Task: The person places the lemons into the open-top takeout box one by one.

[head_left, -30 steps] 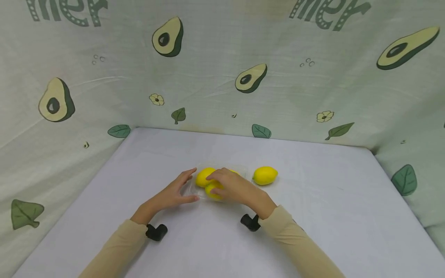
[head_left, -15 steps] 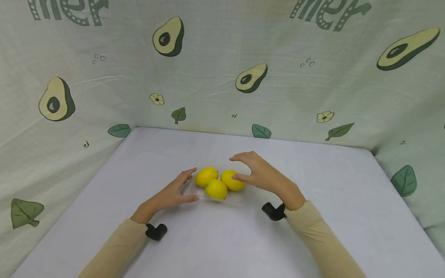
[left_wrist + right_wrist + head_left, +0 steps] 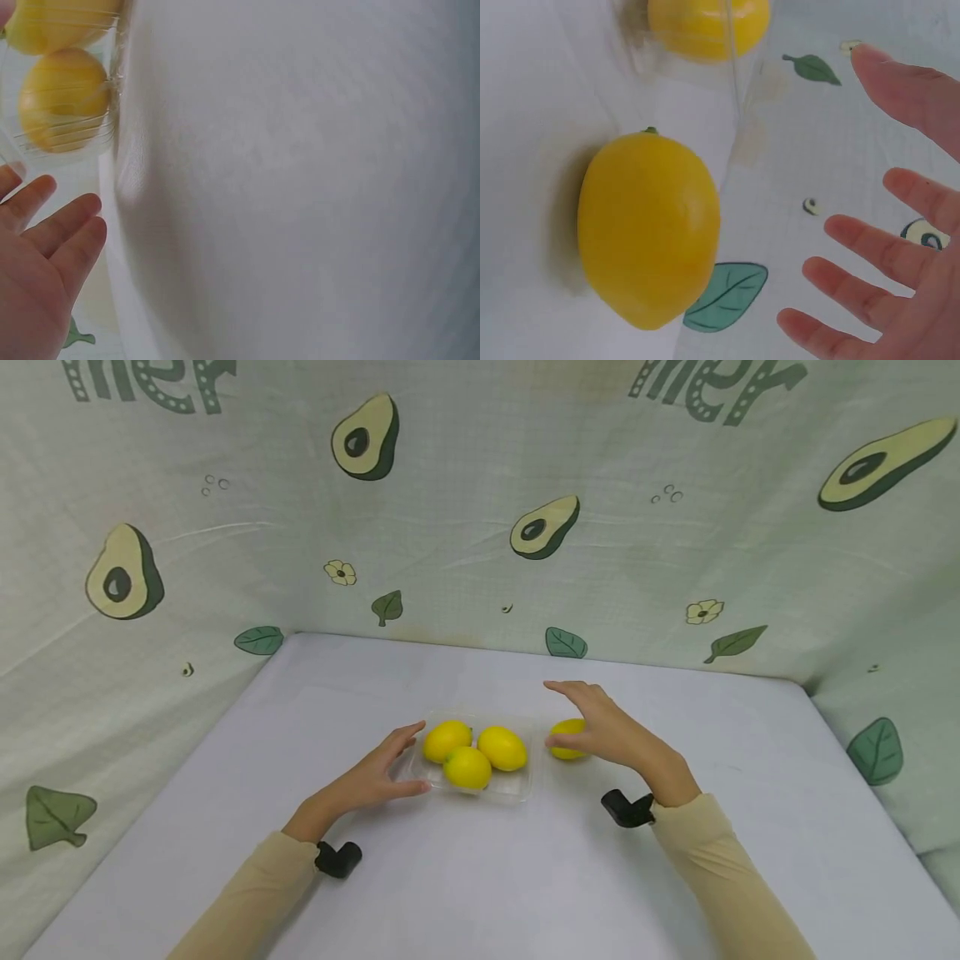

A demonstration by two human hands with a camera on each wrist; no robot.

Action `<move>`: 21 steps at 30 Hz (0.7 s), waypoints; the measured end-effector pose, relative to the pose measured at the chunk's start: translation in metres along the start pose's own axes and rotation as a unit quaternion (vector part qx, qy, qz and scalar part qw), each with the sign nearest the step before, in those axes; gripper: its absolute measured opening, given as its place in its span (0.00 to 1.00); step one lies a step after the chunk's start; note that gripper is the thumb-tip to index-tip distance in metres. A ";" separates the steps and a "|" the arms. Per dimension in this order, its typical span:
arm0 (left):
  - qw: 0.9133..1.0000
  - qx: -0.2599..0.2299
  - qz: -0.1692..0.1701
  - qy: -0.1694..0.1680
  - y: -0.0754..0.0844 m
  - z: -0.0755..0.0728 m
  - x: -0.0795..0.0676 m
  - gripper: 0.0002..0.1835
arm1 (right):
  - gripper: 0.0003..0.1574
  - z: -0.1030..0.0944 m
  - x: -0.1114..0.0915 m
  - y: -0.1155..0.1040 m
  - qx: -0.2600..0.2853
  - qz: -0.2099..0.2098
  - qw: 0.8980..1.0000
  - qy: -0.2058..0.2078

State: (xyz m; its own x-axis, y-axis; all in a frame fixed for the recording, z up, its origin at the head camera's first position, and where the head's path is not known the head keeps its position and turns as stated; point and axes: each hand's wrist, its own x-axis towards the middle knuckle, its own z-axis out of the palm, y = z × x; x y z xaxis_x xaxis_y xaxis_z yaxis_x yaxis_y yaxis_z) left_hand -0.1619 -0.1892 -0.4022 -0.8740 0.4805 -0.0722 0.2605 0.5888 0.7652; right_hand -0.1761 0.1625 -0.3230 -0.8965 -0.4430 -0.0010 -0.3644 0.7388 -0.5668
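Note:
A clear plastic tray sits mid-table with three yellow lemons in it. My left hand lies open against the tray's left side, fingers straight; the left wrist view shows the fingers beside the tray. A fourth lemon lies on the table just right of the tray. My right hand hovers over this lemon with fingers spread and holds nothing. The right wrist view shows that lemon apart from the spread fingers.
The white table is walled on three sides by a cloth backdrop printed with avocados and leaves. Black wrist camera mounts sit at both cuffs.
My right hand left the lemons in the tray and moved right, over the lemon lying outside it. The left hand stayed at the tray's left side.

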 end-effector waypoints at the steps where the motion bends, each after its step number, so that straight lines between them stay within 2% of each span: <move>1: 1.000 0.002 0.001 0.000 0.000 0.000 0.000 0.49 | 0.50 0.000 0.000 0.003 0.002 0.003 1.000 -0.001; 10: 1.000 -0.001 0.004 0.000 0.001 0.000 0.000 0.50 | 0.47 0.004 -0.003 0.021 0.013 0.021 1.000 -0.012; 21: 1.000 0.000 0.001 0.000 0.002 -0.001 -0.001 0.50 | 0.41 0.014 0.001 0.039 0.007 0.020 1.000 -0.024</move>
State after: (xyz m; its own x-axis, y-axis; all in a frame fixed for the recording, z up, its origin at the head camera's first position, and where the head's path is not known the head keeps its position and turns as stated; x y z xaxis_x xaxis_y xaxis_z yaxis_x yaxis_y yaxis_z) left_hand -0.1610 -0.1885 -0.3999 -0.8735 0.4816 -0.0711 0.2616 0.5875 0.7658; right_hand -0.1872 0.1836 -0.3566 -0.8971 -0.4376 -0.0618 -0.3254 0.7488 -0.5774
